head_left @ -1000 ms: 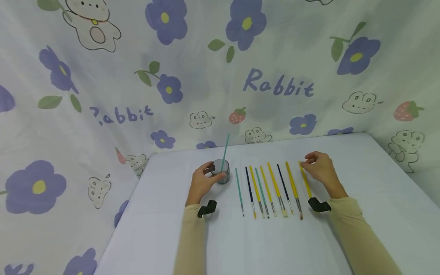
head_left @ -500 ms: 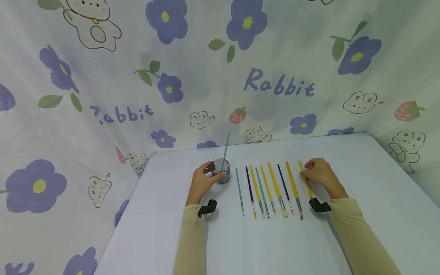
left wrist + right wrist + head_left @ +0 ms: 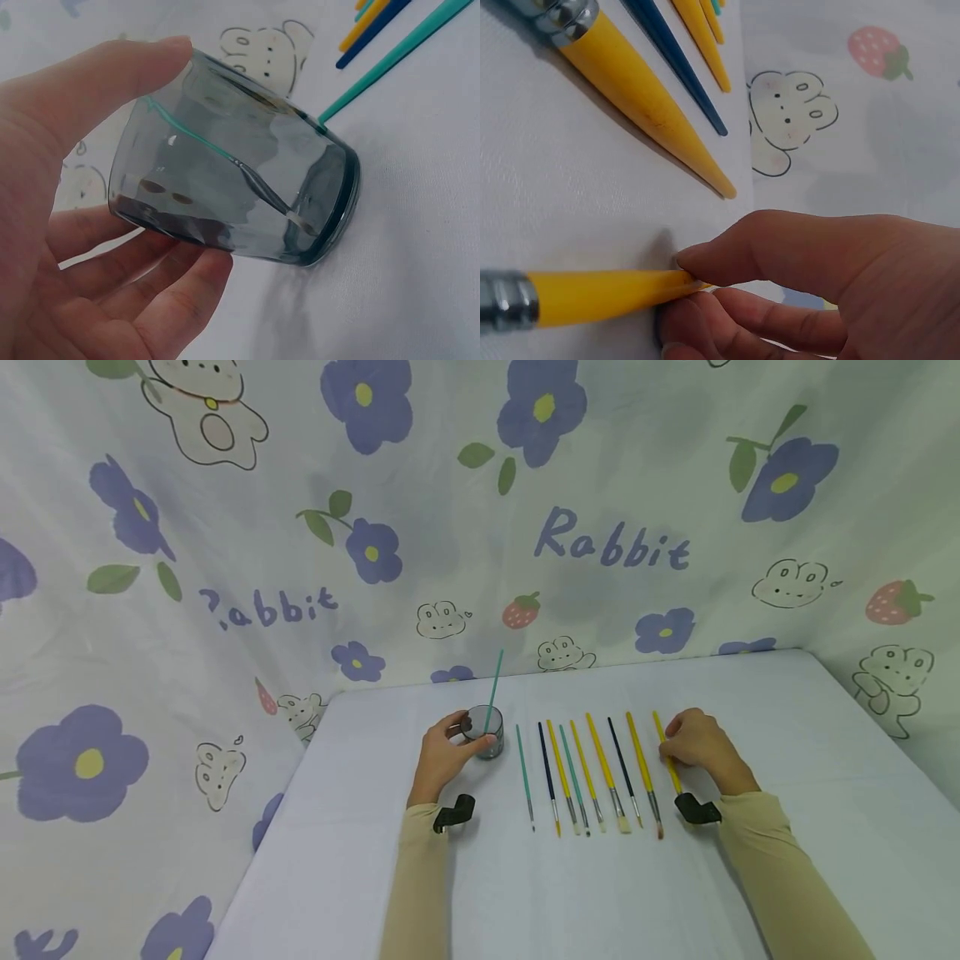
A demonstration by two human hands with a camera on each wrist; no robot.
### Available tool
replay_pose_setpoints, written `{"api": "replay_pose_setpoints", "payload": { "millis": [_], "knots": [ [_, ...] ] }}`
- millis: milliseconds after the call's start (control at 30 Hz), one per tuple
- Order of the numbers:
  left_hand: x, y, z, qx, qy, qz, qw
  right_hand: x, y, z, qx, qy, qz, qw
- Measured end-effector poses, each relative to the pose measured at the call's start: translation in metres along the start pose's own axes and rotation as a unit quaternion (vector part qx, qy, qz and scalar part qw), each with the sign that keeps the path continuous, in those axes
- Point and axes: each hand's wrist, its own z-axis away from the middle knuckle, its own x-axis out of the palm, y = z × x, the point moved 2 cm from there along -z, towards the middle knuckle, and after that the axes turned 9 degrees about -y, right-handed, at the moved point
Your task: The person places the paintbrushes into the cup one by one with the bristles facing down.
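My left hand [image 3: 438, 762] grips a smoky clear glass [image 3: 240, 172], thumb on one side and fingers on the other. A teal paintbrush [image 3: 495, 681] leans inside it, bristles down at the base in the left wrist view. At the right end of a row of brushes, my right hand [image 3: 702, 745] pinches a yellow paintbrush [image 3: 607, 298] between thumb and fingers, partway along its handle. Its bristle end is hidden behind the wrist camera in the head view.
Several paintbrushes lie side by side between the hands, among them a teal brush [image 3: 525, 777], a dark blue brush [image 3: 547, 764] and a thick yellow brush [image 3: 639, 752]. They rest on a white-covered table [image 3: 570, 893]. Behind it hangs a patterned curtain [image 3: 450, 552].
The right hand has slid from the top end of the rightmost yellow paintbrush down its handle toward the person, and its fingers have closed in. The left hand stays on the glass.
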Motion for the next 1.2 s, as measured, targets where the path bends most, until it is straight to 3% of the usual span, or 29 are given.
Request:
{"api": "replay_pose_setpoints", "payload": {
  "millis": [167,433,800,1200],
  "knots": [
    [-0.001,0.001,0.0,0.004,-0.001,0.0,1.0,0.0,-0.002,0.002,0.002,0.003,0.028,1.0],
    [-0.001,0.003,0.001,0.006,-0.003,0.005,1.0,-0.001,-0.003,0.002,0.002,-0.007,0.012,1.0],
    [-0.002,0.003,0.0,0.007,-0.002,0.006,1.0,-0.001,-0.01,0.0,-0.02,-0.008,-0.081,0.996],
    [-0.001,0.0,0.0,0.008,-0.003,0.005,0.9999,0.003,-0.02,0.0,-0.053,0.011,-0.183,0.982]
  ]
}}
